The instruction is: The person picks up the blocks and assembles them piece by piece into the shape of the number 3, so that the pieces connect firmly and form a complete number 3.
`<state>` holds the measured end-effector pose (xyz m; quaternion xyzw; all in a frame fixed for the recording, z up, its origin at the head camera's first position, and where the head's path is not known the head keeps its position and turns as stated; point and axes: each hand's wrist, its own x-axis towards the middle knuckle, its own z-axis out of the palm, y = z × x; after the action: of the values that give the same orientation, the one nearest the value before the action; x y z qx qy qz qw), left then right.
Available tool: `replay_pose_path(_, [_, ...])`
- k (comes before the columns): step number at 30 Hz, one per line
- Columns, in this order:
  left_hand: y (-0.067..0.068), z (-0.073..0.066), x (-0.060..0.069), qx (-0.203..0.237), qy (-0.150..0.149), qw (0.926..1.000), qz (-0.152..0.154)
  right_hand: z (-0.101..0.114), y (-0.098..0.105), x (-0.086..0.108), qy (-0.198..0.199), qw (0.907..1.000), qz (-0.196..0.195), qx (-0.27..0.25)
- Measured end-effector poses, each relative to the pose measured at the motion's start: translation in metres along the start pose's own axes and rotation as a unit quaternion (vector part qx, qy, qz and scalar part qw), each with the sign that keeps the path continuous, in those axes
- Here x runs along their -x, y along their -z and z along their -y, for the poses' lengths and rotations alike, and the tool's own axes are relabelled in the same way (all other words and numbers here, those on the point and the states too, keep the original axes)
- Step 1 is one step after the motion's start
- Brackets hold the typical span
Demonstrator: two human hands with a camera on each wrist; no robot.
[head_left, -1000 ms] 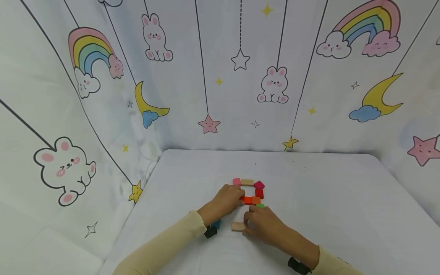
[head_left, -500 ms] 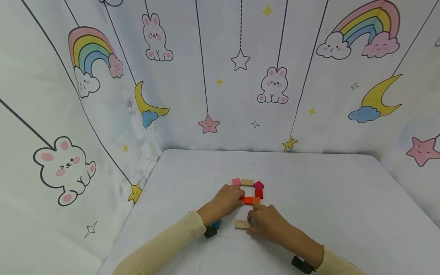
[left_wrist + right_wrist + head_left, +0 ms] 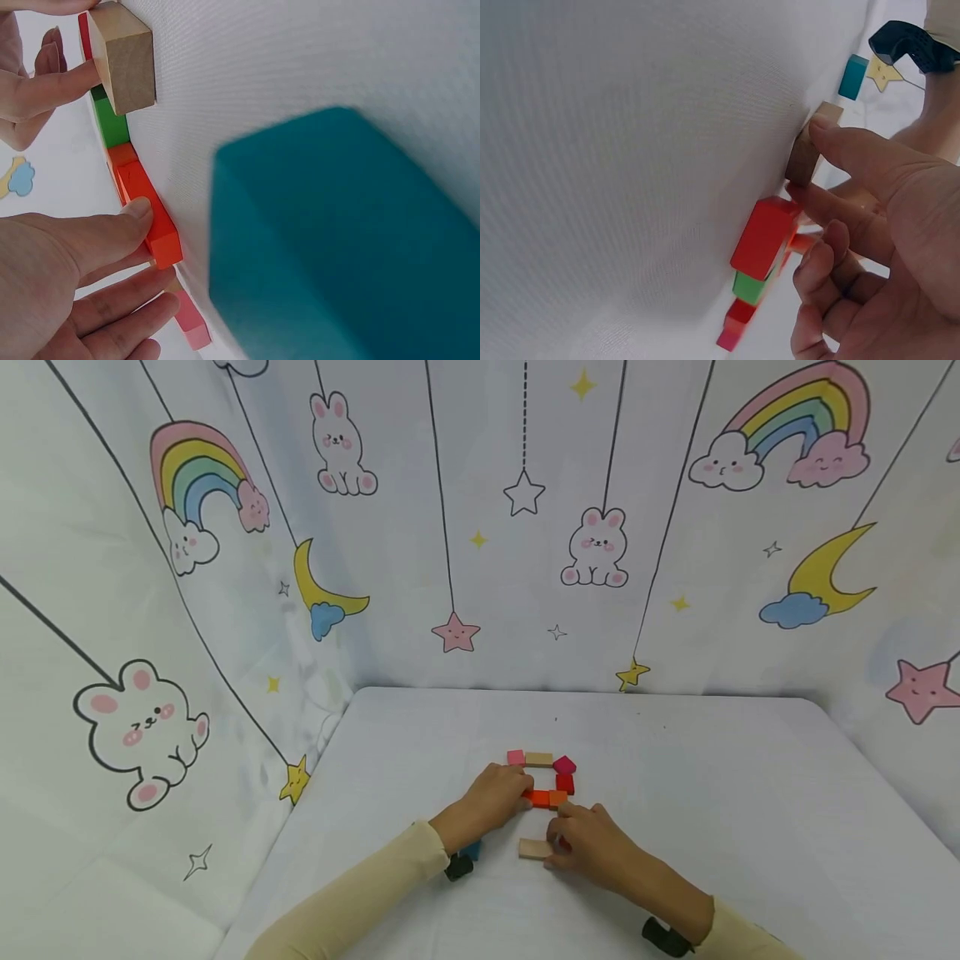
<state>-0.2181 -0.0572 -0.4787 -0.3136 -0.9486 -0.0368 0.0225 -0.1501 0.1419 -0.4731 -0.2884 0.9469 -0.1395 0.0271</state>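
In the head view my left hand (image 3: pixel 491 797) stays at the left end of a short row. Its thumb and fingers pinch an orange-red block (image 3: pixel 150 217), which touches an orange block (image 3: pixel 558 799). Nearer to me, my right hand (image 3: pixel 596 847) pinches a plain wooden block (image 3: pixel 534 849) on the table, thumb at one side and index finger at the other. Beside that hand a red block (image 3: pixel 763 238) and a green block (image 3: pixel 110 120) show in the wrist views; from the head they are mostly covered by the right hand.
Behind the hands lie a pink block (image 3: pixel 515 757), a second wooden block (image 3: pixel 538 760), a crimson pentagonal block (image 3: pixel 565 765) and a red one (image 3: pixel 565 784). A teal block (image 3: pixel 471 851) sits beside my left wrist. The white table (image 3: pixel 712 793) meets a patterned curtain at the back.
My right hand has slid rightward with the wooden block. The green block, seen in part earlier in the head view, is now behind that hand. My left hand keeps its place.
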Motion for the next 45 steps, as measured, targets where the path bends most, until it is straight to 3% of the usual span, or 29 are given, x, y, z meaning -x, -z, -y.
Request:
replay_pose_path(26, [-0.0003, -0.0011, -0.0004, 0.014, 0.014, 0.9997, 0.013, -0.0057, -0.0009, 0.0023, -0.03, 0.9996, 0.003, -0.002])
replay_pose_path(45, [0.0006, -0.0005, -0.0004, 0.009, 0.006, 0.9999, 0.008, -0.0065, -0.0014, 0.0021, -0.036, 0.9993, 0.006, -0.011])
